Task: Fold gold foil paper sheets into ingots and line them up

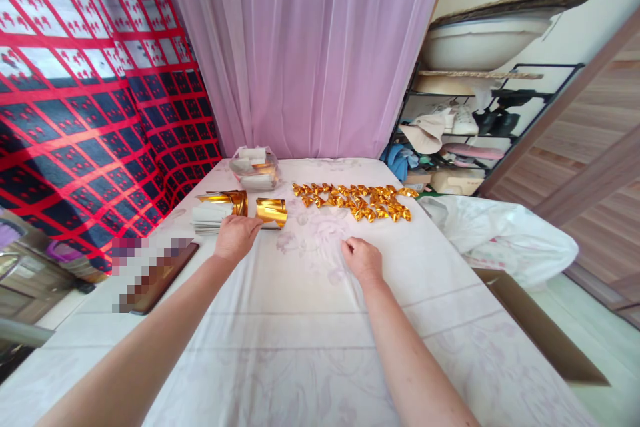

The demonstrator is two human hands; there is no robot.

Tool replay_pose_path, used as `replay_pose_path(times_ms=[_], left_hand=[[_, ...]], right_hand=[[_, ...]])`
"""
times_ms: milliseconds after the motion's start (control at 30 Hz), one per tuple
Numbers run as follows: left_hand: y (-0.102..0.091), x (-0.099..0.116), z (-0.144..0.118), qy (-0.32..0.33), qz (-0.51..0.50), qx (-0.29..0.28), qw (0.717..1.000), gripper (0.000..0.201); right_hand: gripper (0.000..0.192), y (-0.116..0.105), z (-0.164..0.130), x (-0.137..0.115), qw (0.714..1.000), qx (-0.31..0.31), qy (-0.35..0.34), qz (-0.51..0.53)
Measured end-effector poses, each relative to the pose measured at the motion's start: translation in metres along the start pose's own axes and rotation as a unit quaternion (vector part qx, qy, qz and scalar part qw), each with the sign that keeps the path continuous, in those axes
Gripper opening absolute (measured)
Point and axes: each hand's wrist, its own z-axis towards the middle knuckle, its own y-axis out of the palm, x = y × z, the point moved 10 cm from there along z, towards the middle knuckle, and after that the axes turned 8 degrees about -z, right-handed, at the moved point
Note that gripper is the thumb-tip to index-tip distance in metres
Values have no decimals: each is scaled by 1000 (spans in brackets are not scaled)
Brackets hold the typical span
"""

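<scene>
My left hand [238, 235] reaches over the table, its fingertips pinched at the lower left edge of a curled sheet of gold foil paper [271, 210]. Just behind that hand lies a stack of pale-backed paper [210, 219] with curled gold foil [227, 199] on top. My right hand [363, 259] is loosely closed in a fist above the tablecloth, with nothing showing in it. Beyond it, folded gold paper pieces [373, 200] are spread in rough rows.
A clear plastic bag [255, 170] of paper rolls stands at the table's back left. A phone-like dark object [167, 277], partly blurred out, lies at left. White plastic bags [515, 237] and a cardboard box [545, 327] sit by the right edge. A purple curtain [310, 47] hangs behind.
</scene>
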Motion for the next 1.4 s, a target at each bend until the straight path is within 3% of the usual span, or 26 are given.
replay_pose_path(times_ms=[133, 267, 367, 500, 733, 900, 1200, 1400], left_hand=[[-8, 22, -21, 26, -19, 34, 999, 27], [-12, 73, -55, 117, -85, 89, 985, 21], [-5, 107, -77, 164, -129, 82, 974, 20], [2, 130, -95, 174, -168, 62, 968, 18], [14, 135, -110, 142, -218, 17, 966, 18], [21, 136, -111, 124, -248, -16, 961, 12], [28, 133, -109, 108, -262, -37, 958, 7], [33, 130, -109, 104, -267, -44, 957, 5]], right_hand=[[29, -1, 0, -1, 1000, 17, -13, 12], [28, -3, -2, -4, 998, 37, -30, 32], [22, -5, -8, -9, 996, 52, -52, 55], [22, -7, -21, -18, 990, 66, -86, 93], [30, -30, -46, -44, 959, 158, -173, 161], [30, -33, -51, -61, 953, 151, -201, 166], [26, -29, -49, -58, 959, 147, -176, 166], [29, -23, -47, -59, 968, 107, -175, 143]])
